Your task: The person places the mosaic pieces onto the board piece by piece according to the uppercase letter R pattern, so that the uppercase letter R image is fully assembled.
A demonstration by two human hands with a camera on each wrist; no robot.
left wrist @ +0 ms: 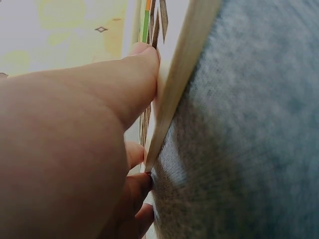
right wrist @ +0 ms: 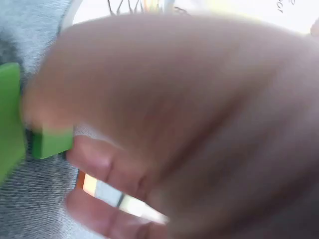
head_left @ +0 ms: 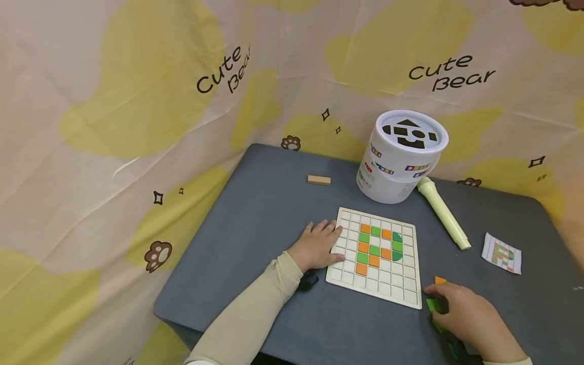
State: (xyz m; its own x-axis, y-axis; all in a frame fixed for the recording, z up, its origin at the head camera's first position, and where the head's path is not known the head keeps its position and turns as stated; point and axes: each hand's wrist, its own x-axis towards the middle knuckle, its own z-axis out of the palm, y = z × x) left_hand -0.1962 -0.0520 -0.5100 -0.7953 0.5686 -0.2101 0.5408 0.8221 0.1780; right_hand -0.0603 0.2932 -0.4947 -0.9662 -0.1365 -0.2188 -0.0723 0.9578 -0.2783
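A square wooden grid board [head_left: 397, 293] lies on the table, with several orange and green tiles [head_left: 374, 251] set in its cells, two of them rounded dark green pieces. My left hand [head_left: 317, 247] rests with spread fingers on the board's left edge; in the left wrist view its thumb [left wrist: 142, 69] presses against the board's rim [left wrist: 172, 94]. Beside the board's lower right corner, my right hand [head_left: 465, 309] pinches a green tile [right wrist: 54, 142] between thumb and finger. Another green piece [right wrist: 9, 119] lies close by, and an orange piece [head_left: 440, 280] shows past the fingers.
Behind the board stands a white bucket [head_left: 397, 172] with shape cut-outs in its lid. A pale yellow stick [head_left: 444, 215] lies to its right, near a small pattern card [head_left: 502, 253]. A wooden block [head_left: 319, 180] lies at the back of the grey table [head_left: 255, 203].
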